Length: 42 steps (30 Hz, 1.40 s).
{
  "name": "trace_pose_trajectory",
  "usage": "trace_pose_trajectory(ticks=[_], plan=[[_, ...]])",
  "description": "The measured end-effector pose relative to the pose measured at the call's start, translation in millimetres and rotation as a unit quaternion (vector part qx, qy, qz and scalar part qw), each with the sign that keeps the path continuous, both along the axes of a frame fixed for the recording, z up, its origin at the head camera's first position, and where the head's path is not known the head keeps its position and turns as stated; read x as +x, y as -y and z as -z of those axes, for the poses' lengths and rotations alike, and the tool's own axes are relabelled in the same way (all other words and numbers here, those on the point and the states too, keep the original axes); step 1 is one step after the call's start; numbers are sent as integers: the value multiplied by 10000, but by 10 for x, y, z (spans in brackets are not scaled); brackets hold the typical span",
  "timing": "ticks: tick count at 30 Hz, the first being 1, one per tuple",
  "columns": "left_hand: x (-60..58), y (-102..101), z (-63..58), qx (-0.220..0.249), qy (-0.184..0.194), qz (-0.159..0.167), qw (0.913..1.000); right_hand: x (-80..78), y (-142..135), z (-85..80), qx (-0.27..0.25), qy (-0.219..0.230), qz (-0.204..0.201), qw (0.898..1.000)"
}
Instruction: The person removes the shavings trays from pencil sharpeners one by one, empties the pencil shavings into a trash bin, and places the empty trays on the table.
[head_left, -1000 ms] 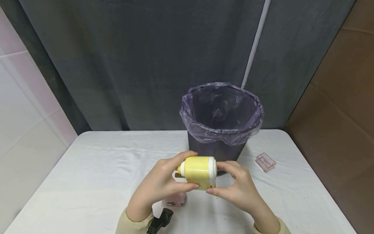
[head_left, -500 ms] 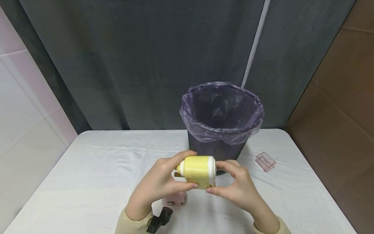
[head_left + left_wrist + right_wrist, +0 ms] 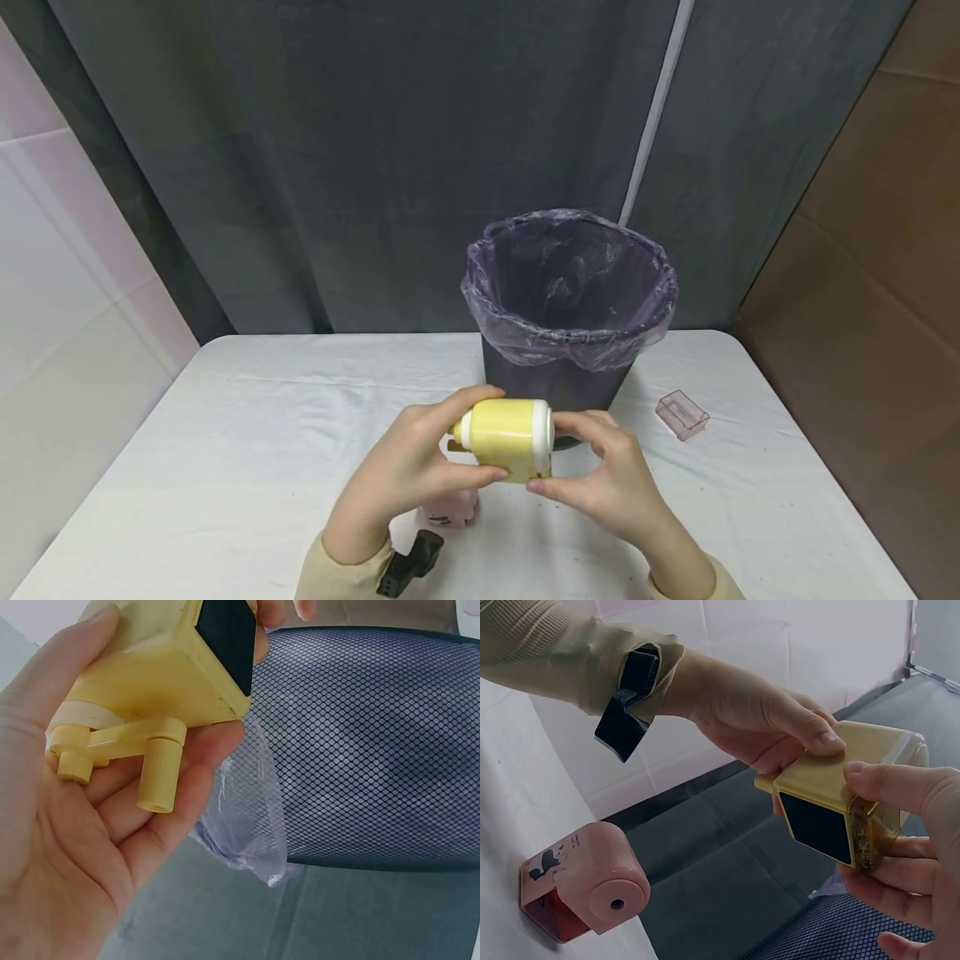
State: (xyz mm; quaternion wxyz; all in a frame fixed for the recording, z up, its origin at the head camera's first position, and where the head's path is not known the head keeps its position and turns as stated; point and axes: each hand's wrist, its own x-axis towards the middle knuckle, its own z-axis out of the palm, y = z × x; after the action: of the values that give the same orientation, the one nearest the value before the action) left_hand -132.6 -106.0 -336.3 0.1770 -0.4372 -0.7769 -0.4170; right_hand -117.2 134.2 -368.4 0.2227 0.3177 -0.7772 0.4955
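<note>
Both hands hold a yellow crank pencil sharpener [image 3: 504, 435] on its side, raised in front of the bin. My left hand [image 3: 408, 467] grips its crank end, thumb along the body; the crank handle [image 3: 160, 769] projects over the palm in the left wrist view. My right hand [image 3: 611, 467] pinches the opposite, white-rimmed end between thumb and fingers. A black panel [image 3: 815, 829] covers one face, beside a see-through part with brownish bits inside. Below the left hand, partly hidden in the head view, stands a pink pencil sharpener [image 3: 600, 877] with an open slot at its base.
A black mesh bin [image 3: 555, 383] lined with a purple bag [image 3: 570, 337] stands on the white-covered table [image 3: 262, 467], just beyond the hands. A clear pink drawer [image 3: 682, 416] lies to its right. Dark curtain hangs behind; a brown panel [image 3: 885, 275] borders the right side.
</note>
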Motion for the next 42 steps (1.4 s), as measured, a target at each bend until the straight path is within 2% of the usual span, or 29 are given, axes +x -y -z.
trace_pose_trajectory(ticks=[12, 42], plan=[[-1, -12, -7, 3, -67, 88, 9999, -7, -36, -7, 56, 164, -149, 9997], [2, -4, -11, 6, -37, 54, 10000, -13, -43, -10, 285, 260, 49, 9992]])
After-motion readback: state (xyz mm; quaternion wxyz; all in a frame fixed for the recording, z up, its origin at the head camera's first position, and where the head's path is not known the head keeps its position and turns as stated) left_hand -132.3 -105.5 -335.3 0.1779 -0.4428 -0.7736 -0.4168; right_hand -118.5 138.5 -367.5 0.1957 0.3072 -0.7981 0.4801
